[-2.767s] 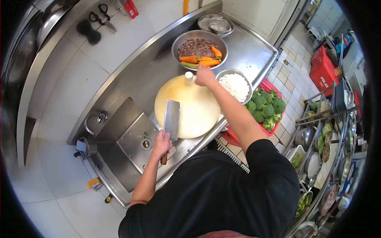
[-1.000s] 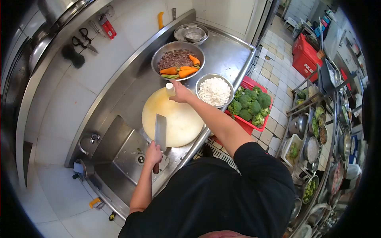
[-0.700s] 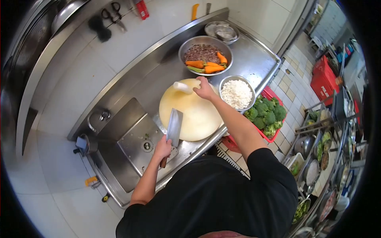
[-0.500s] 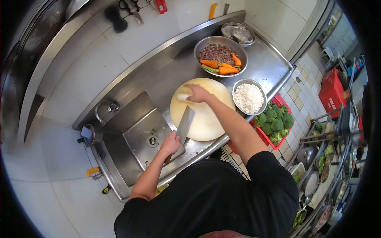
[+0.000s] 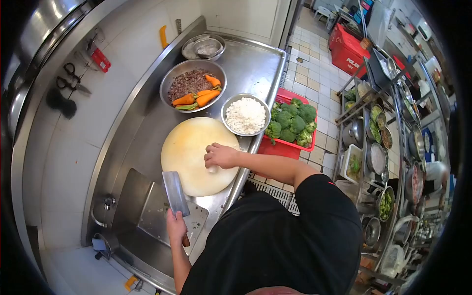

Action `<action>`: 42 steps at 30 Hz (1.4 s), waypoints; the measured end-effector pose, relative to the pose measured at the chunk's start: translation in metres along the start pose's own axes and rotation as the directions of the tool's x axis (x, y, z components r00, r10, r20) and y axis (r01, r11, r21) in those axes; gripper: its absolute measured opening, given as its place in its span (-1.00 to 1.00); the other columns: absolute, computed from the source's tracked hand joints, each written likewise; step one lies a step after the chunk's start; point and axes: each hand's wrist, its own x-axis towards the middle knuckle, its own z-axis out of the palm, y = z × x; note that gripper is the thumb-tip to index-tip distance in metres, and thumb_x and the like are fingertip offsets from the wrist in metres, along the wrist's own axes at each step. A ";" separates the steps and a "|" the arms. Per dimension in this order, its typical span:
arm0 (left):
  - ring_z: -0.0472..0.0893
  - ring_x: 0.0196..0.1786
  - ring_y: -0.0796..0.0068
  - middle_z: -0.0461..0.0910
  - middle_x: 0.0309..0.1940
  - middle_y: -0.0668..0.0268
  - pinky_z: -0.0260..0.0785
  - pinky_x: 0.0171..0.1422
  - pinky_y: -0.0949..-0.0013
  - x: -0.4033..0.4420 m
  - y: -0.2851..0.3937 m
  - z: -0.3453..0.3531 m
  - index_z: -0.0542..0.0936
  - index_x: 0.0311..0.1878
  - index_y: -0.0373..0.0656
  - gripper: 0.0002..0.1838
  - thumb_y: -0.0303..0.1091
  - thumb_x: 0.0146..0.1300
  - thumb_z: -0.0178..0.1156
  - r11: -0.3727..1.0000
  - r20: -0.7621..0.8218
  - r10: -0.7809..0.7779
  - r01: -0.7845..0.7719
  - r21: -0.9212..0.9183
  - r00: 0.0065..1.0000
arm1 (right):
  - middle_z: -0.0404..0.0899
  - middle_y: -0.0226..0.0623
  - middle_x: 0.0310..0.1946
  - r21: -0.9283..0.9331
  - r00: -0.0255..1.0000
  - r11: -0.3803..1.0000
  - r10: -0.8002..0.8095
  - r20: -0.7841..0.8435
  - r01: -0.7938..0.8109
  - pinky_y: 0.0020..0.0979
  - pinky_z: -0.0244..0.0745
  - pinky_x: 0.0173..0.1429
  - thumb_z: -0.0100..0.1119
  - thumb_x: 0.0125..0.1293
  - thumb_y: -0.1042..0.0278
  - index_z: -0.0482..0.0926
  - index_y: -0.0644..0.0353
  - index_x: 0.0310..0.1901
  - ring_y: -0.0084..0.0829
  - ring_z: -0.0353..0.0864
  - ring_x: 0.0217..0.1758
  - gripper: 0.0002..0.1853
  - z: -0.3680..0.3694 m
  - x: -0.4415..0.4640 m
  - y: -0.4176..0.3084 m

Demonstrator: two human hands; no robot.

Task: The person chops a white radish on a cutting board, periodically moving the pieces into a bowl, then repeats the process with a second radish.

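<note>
My left hand (image 5: 177, 227) is closed around the handle of a cleaver (image 5: 175, 193), whose broad blade sticks up beside the near left edge of a round, yellowish-white chopping board (image 5: 184, 140). Over the right part of that board, my right hand (image 5: 223, 156) has its fingers curled around a pale, thick vegetable piece (image 5: 212, 169). Only one end of the piece shows below the fingers; its exact kind is unclear. A metal bowl (image 5: 224, 124) of white diced bits (image 5: 246, 115) stands just beyond the board, to the right.
Behind the board, a larger steel bowl (image 5: 166, 79) contains carrots (image 5: 207, 98) and chopped purplish bits. Broccoli (image 5: 292, 120) fills a red basket (image 5: 314, 130) past the counter's right edge. The sink (image 5: 147, 216) lies left, and a rack with several bowls (image 5: 377, 158) stands right.
The view has turned to the right. My right hand has gone from spread fingers at the piece to curled around it, bringing it nearer across the board. The cleaver stays in my left hand.
</note>
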 end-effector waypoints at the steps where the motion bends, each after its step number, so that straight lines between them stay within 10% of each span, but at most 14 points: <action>1: 0.66 -0.54 0.14 0.61 -0.46 0.06 0.51 -0.46 0.11 0.000 0.010 0.004 0.46 0.16 -0.24 -0.74 -0.29 0.57 0.06 0.998 -0.007 0.029 -0.029 0.061 1.000 | 0.55 -0.27 0.22 0.047 0.996 0.998 0.052 -0.077 -0.048 -0.03 0.38 0.44 0.45 0.07 0.36 0.72 -0.16 0.07 -0.08 0.39 0.44 -0.54 0.004 -0.016 -0.004; 6: 0.65 0.02 -0.37 0.67 -0.12 -0.29 0.50 0.08 -0.16 0.035 0.025 0.059 0.42 0.20 -0.26 -0.69 -0.30 0.53 0.07 0.903 0.051 0.148 -0.156 0.400 0.988 | 0.37 -0.04 0.47 0.219 0.867 0.906 0.413 -0.279 -0.361 0.12 0.27 0.52 0.53 0.04 0.33 0.70 -0.26 0.20 0.08 0.31 0.53 -0.40 0.029 -0.034 -0.009; 11: 0.62 0.07 -0.45 0.65 -0.05 -0.36 0.45 0.15 -0.24 0.028 0.064 0.090 0.39 0.23 -0.32 -0.64 -0.30 0.51 0.06 0.812 0.126 0.235 -0.266 0.519 0.964 | 0.36 0.09 0.47 0.359 0.936 0.932 0.172 -0.307 -0.054 -0.12 0.31 0.57 0.42 0.20 0.35 0.66 -0.06 0.29 0.14 0.40 0.47 -0.44 0.068 -0.019 0.003; 12: 0.62 0.06 -0.45 0.65 -0.06 -0.37 0.45 0.14 -0.25 0.026 0.064 0.096 0.38 0.24 -0.33 -0.63 -0.31 0.51 0.06 0.804 0.112 0.231 -0.254 0.537 0.967 | 0.39 0.12 0.45 0.825 0.862 0.541 0.485 -0.151 -0.160 -0.17 0.31 0.56 0.34 0.33 0.10 0.47 0.21 0.44 0.09 0.42 0.48 -0.31 0.032 -0.024 -0.019; 13: 0.62 0.05 -0.45 0.65 -0.07 -0.37 0.44 0.13 -0.25 0.023 0.063 0.103 0.38 0.25 -0.34 -0.62 -0.32 0.51 0.06 0.796 0.097 0.227 -0.242 0.555 0.969 | 0.45 0.13 0.38 0.728 0.867 0.672 0.437 -0.240 -0.137 -0.18 0.33 0.53 0.31 0.36 -0.08 0.33 0.41 0.47 0.06 0.46 0.43 -0.15 0.034 -0.029 -0.018; 16: 0.63 0.04 -0.45 0.65 -0.09 -0.38 0.43 0.11 -0.25 0.013 0.073 0.118 0.36 0.28 -0.37 -0.60 -0.34 0.51 0.07 0.748 0.061 0.227 -0.214 0.629 0.972 | 0.35 0.10 0.41 0.331 0.908 0.942 0.181 -0.379 -0.049 -0.09 0.39 0.48 0.40 0.27 0.20 0.57 0.19 0.28 0.10 0.47 0.37 -0.44 0.049 -0.039 -0.007; 42: 0.65 -0.04 -0.48 0.67 -0.18 -0.36 0.46 0.04 -0.28 0.000 0.075 0.122 0.33 0.26 -0.34 -0.62 -0.35 0.50 0.08 0.699 -0.003 0.224 -0.159 0.697 0.974 | 0.43 -0.09 0.11 0.434 0.808 0.900 0.228 -0.543 0.038 -0.10 0.47 0.29 0.23 0.40 0.23 0.64 0.04 -0.10 -0.05 0.42 0.26 -0.86 0.053 -0.040 -0.022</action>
